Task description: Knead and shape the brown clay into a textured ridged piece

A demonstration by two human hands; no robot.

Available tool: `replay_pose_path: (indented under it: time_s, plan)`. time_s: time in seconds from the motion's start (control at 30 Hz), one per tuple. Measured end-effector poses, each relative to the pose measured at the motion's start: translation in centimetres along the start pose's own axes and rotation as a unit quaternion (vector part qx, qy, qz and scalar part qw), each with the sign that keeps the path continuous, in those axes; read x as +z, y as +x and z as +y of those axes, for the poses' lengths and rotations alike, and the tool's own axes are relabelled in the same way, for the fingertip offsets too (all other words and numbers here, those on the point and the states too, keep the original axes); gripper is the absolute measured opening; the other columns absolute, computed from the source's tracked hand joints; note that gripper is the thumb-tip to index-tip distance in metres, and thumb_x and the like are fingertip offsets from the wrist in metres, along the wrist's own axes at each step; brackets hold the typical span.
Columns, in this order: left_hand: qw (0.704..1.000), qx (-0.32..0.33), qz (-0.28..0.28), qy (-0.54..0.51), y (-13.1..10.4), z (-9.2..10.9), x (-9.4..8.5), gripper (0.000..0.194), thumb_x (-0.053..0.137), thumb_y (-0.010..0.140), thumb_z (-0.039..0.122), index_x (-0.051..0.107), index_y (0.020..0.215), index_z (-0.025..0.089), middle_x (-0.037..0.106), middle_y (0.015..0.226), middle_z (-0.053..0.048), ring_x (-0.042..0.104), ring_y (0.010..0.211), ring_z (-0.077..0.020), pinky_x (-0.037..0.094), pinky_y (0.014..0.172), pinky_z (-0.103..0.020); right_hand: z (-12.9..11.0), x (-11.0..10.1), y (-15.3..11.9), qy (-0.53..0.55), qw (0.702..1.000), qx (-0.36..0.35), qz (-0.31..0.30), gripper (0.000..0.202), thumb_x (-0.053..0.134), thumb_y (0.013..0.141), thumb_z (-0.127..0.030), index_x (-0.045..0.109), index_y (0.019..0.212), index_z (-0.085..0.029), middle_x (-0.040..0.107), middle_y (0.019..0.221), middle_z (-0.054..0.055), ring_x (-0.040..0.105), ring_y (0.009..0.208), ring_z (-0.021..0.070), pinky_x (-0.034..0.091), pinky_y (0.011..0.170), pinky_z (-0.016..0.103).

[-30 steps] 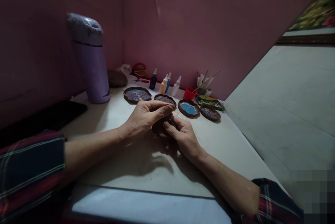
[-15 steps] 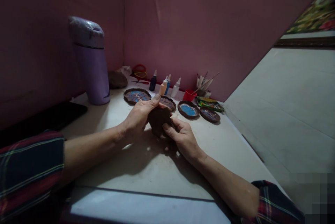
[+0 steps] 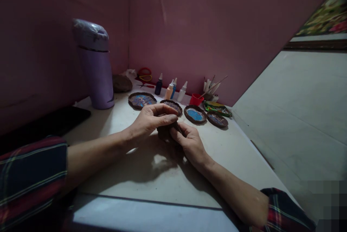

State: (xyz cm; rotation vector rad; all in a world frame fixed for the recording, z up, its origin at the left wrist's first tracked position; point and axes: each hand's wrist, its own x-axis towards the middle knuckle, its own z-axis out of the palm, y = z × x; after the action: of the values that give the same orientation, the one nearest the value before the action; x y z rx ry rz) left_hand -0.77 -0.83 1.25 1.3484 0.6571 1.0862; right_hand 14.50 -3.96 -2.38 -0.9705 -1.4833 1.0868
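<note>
A dark brown lump of clay (image 3: pixel 166 133) is held between my two hands, above the white table. My left hand (image 3: pixel 151 119) lies over its top with the thumb pressed along the upper edge. On the other side, my right hand (image 3: pixel 189 141) pinches the clay, thumb toward me. Much of the piece is hidden by fingers and shadow. Just beyond my hands are shallow brown clay dishes: one with blue and purple paint (image 3: pixel 142 100), one partly behind my left hand (image 3: pixel 173 106), one with a bright blue middle (image 3: pixel 195 114) and a darker one (image 3: pixel 217 119).
A tall lilac tumbler (image 3: pixel 94 69) stands at left, with a brown clay lump (image 3: pixel 121 83) behind it. Scissors (image 3: pixel 145 74), several paint bottles (image 3: pixel 168 91), a red cup (image 3: pixel 196 99), brushes (image 3: pixel 213 85) and a green packet (image 3: pixel 217 108) line the back. A dark flat object (image 3: pixel 67 116) lies left.
My left thumb and fingers have folded down over the clay's top edge, and the clay now looks more bunched and covered. My right hand has stayed almost in place.
</note>
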Motion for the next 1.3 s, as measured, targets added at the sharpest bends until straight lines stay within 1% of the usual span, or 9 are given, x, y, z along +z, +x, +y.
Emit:
replay_pose_path:
  time_s: [0.13, 0.33, 0.67, 0.77, 0.9, 0.97, 1.03, 1.17, 1.3]
  plan:
    - [0.998, 0.016, -0.017, 0.059, 0.07, -0.28, -0.26, 0.03, 0.071, 0.069, 0.032, 0.066, 0.091, 0.013, 0.068, 0.078, -0.004, 0.06, 0.066, -0.0129, 0.046, 0.061, -0.023, -0.14, 0.12, -0.06, 0.007, 1.0, 0.013, 0.003, 0.025, 0.063, 0.079, -0.039, 0.059, 0.075, -0.015, 0.055, 0.068, 0.0, 0.051, 0.063, 0.0108, 0.043, 0.055, 0.021]
    - [0.981, 0.082, -0.002, 0.175, 0.41, -0.55, -0.49, 0.025, 0.065, 0.074, 0.031, 0.067, 0.091, 0.013, 0.068, 0.08, -0.005, 0.06, 0.071, -0.0142, 0.046, 0.065, -0.024, -0.29, 0.31, -0.26, 0.049, 0.997, 0.064, -0.019, 0.027, 0.063, 0.078, -0.043, 0.054, 0.079, -0.017, 0.05, 0.058, -0.005, 0.045, 0.036, 0.0064, 0.041, 0.032, 0.019]
    - [0.948, 0.167, 0.016, 0.269, 0.03, 0.12, -0.18, 0.011, 0.061, 0.075, 0.021, 0.069, 0.08, 0.015, 0.067, 0.079, -0.004, 0.059, 0.074, -0.0153, 0.045, 0.072, -0.024, -0.44, 0.41, -0.35, 0.038, 0.997, 0.065, -0.015, 0.027, 0.063, 0.078, -0.043, 0.056, 0.079, -0.017, 0.051, 0.059, -0.004, 0.045, 0.04, 0.0066, 0.043, 0.033, 0.018]
    - [0.96, 0.144, 0.02, 0.238, 0.06, 0.17, -0.13, 0.011, 0.063, 0.074, 0.023, 0.069, 0.079, 0.015, 0.067, 0.077, -0.004, 0.059, 0.072, -0.0145, 0.045, 0.071, -0.024, -0.37, 0.29, -0.25, 0.033, 0.998, 0.052, -0.013, 0.026, 0.063, 0.078, -0.042, 0.057, 0.076, -0.017, 0.052, 0.061, -0.003, 0.047, 0.045, 0.007, 0.043, 0.037, 0.018]
    - [0.992, 0.074, 0.008, 0.101, 0.18, 0.24, -0.07, 0.028, 0.068, 0.071, 0.034, 0.07, 0.091, 0.015, 0.069, 0.083, -0.005, 0.06, 0.077, -0.016, 0.045, 0.07, -0.025, -0.28, 0.1, -0.1, 0.024, 0.999, 0.025, 0.005, 0.024, 0.064, 0.078, -0.039, 0.059, 0.078, -0.015, 0.056, 0.069, -0.001, 0.051, 0.056, 0.008, 0.044, 0.044, 0.017]
    - [0.998, 0.043, 0.023, 0.03, 0.24, 0.23, -0.07, 0.036, 0.066, 0.073, 0.043, 0.069, 0.092, 0.014, 0.07, 0.084, -0.007, 0.061, 0.077, -0.017, 0.045, 0.07, -0.026, -0.23, 0.1, -0.18, 0.036, 0.999, 0.037, 0.0, 0.025, 0.063, 0.079, -0.04, 0.058, 0.081, -0.016, 0.056, 0.068, -0.001, 0.05, 0.051, 0.0077, 0.043, 0.039, 0.017]
    - [0.999, -0.001, 0.041, -0.02, 0.28, 0.14, -0.12, 0.039, 0.061, 0.075, 0.049, 0.069, 0.083, 0.011, 0.069, 0.077, -0.008, 0.061, 0.072, -0.017, 0.044, 0.067, -0.026, -0.24, 0.16, -0.35, 0.051, 0.997, 0.052, -0.008, 0.026, 0.063, 0.079, -0.042, 0.057, 0.082, -0.016, 0.055, 0.066, -0.002, 0.048, 0.044, 0.0072, 0.043, 0.035, 0.019]
    - [0.993, -0.08, 0.023, -0.081, 0.24, -0.08, -0.3, 0.033, 0.063, 0.074, 0.044, 0.066, 0.072, 0.011, 0.066, 0.07, -0.006, 0.059, 0.063, -0.0148, 0.042, 0.06, -0.025, -0.47, 0.24, -0.64, 0.061, 0.996, 0.058, -0.018, 0.028, 0.063, 0.077, -0.044, 0.056, 0.079, -0.017, 0.055, 0.06, -0.003, 0.046, 0.037, 0.0069, 0.042, 0.031, 0.019]
    - [0.994, -0.073, -0.02, -0.075, 0.18, 0.03, -0.37, 0.03, 0.065, 0.074, 0.04, 0.065, 0.073, 0.01, 0.065, 0.068, -0.006, 0.057, 0.06, -0.0139, 0.041, 0.057, -0.024, -0.69, 0.17, -0.62, 0.06, 0.996, 0.066, -0.011, 0.029, 0.064, 0.076, -0.044, 0.055, 0.079, -0.017, 0.055, 0.059, -0.003, 0.047, 0.037, 0.0069, 0.041, 0.03, 0.018]
